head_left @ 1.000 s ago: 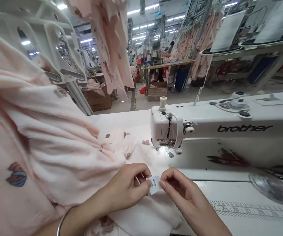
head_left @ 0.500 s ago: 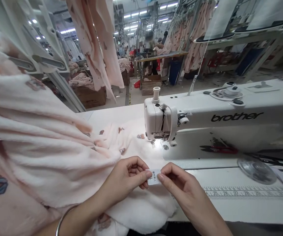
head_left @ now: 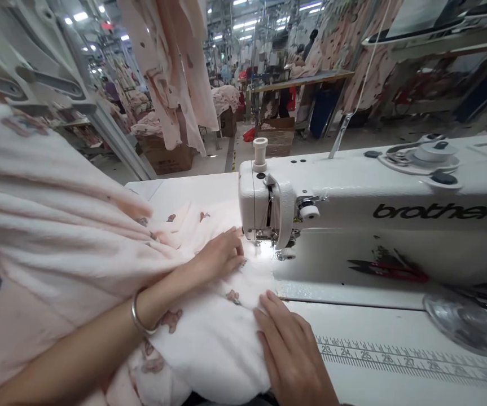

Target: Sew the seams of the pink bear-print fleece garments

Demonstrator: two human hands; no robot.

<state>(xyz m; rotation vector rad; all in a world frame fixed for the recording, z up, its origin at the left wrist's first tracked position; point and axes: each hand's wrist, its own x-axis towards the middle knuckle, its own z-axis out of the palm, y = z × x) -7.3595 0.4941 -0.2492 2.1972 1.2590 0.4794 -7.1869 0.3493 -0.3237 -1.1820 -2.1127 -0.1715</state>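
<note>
Pale pink fleece fabric (head_left: pixel 57 225) with small printed figures lies heaped over the left of the white table and runs under the head of a white Brother sewing machine (head_left: pixel 353 208). My left hand (head_left: pixel 220 256) lies on the fabric right beside the presser foot (head_left: pixel 268 245), fingers pressed together and flat on the cloth. My right hand (head_left: pixel 288 344) rests flat on the fabric's near edge, fingers stretched out. The small white label is hidden from view.
A printed ruler (head_left: pixel 395 358) runs along the table's front right. Red-handled snips (head_left: pixel 389 269) lie on the machine bed, and a clear round dish (head_left: pixel 465 321) stands at the right. Hanging pink garments (head_left: pixel 175 67), cardboard boxes and other workstations fill the background.
Both hands let the small white label out of sight and moved forward. The left hand pushed the fabric up to the presser foot; the right hand went flat onto the fabric edge.
</note>
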